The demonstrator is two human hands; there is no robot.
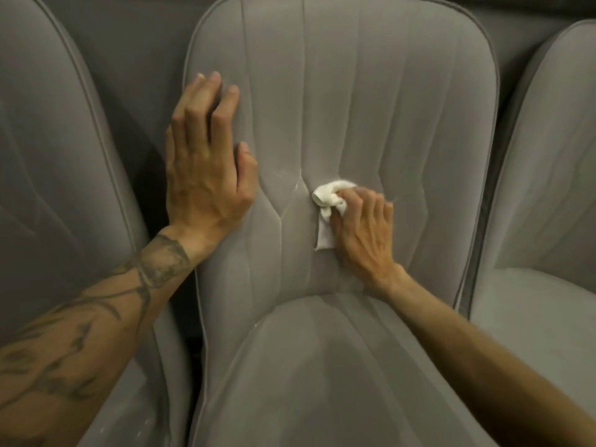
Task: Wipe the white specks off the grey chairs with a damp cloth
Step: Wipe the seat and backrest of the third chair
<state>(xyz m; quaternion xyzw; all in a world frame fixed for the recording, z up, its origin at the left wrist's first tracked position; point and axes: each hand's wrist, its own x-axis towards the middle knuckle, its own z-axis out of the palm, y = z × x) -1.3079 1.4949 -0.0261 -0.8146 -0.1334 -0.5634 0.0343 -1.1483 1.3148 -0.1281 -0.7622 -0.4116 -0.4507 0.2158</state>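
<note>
I'm seeing the right hand [364, 227] gripping the cloth [329, 201] on the chair back [371, 91]; the specks [298, 185] are sitting at its 9 o'clock along a 12-to-6 seam [301, 150]. The left hand [206, 162] is pressing flat beyond.

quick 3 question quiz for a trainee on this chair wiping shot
1. True or false: the left hand lies open and flat on the middle chair.
2. Which hand grips the white cloth? A) left B) right
3. In one word, which part of the chair does the cloth press on?

Key: 1 true; 2 B, the right hand; 3 the backrest.
</note>
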